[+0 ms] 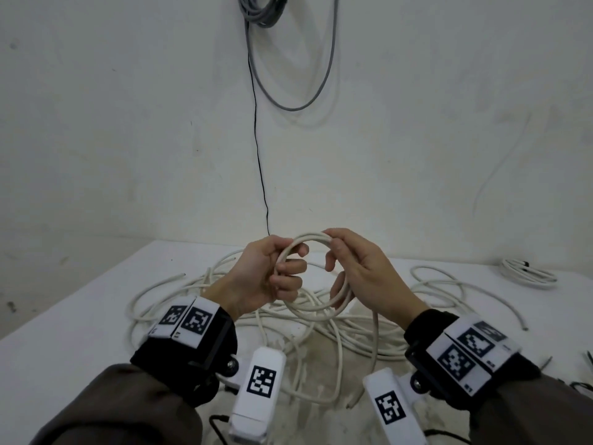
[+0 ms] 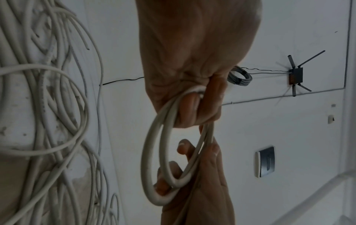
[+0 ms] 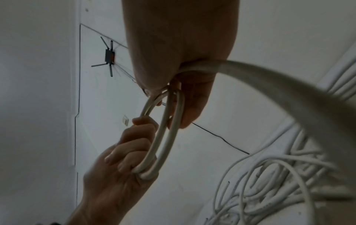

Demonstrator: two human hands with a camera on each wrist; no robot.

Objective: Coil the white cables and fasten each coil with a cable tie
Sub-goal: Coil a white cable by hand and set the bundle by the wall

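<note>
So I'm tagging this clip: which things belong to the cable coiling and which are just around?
In the job:
white coil, gripped by left hand and right hand
loose white cables
finished coil

Just around:
grey cable bundle
thin black wire
router

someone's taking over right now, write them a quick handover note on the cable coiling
Left hand: grips the near-left side of the coil being wound.
Right hand: holds the coil's far-right side; the uncoiled tail drops from it to the table.
Loose white cables lie tangled under the hands. One finished-looking coil sits at the far right of the table; whether it is tied is too small to tell.
Done: a few loops wound.
Left: finish winding, tie it, then do the rest. No cable tie can be made out.
</note>
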